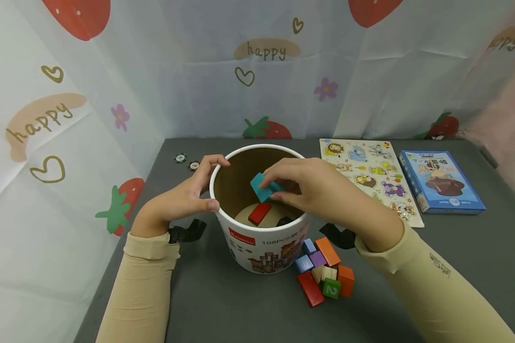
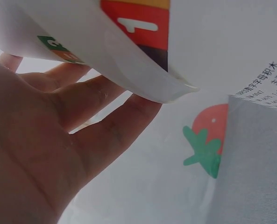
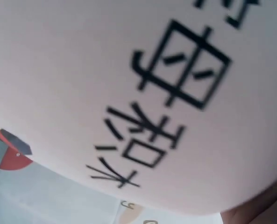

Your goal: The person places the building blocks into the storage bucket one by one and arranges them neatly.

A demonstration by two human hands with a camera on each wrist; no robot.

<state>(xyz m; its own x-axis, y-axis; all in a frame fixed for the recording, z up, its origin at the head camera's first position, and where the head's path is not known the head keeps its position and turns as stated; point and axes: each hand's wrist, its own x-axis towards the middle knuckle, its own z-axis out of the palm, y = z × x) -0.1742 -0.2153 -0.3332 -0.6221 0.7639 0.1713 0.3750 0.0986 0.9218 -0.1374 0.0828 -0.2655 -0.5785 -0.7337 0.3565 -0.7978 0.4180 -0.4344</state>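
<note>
A white bucket [image 1: 249,245] with printed pictures and lettering stands upright on the dark table. My left hand [image 1: 193,193] holds its left side, thumb and index finger at the rim; in the left wrist view the fingers [image 2: 124,121] lie against the outer wall. My right hand [image 1: 298,183] pinches a teal block [image 1: 261,187] inside the bucket's mouth. Below it, a red block [image 1: 259,213] and a black item [image 1: 284,221] lie on the bucket's floor. Printed characters on the bucket wall [image 3: 59,70] fill the right wrist view, where the right fingers are hidden.
Several coloured wooden blocks [image 1: 317,259] lie in a cluster at the bucket's front right. An animal puzzle board [image 1: 365,176] and a blue box [image 1: 442,181] lie at the right back. Two round chips [image 1: 180,158] rest at the left back, before a printed curtain [image 1: 189,95].
</note>
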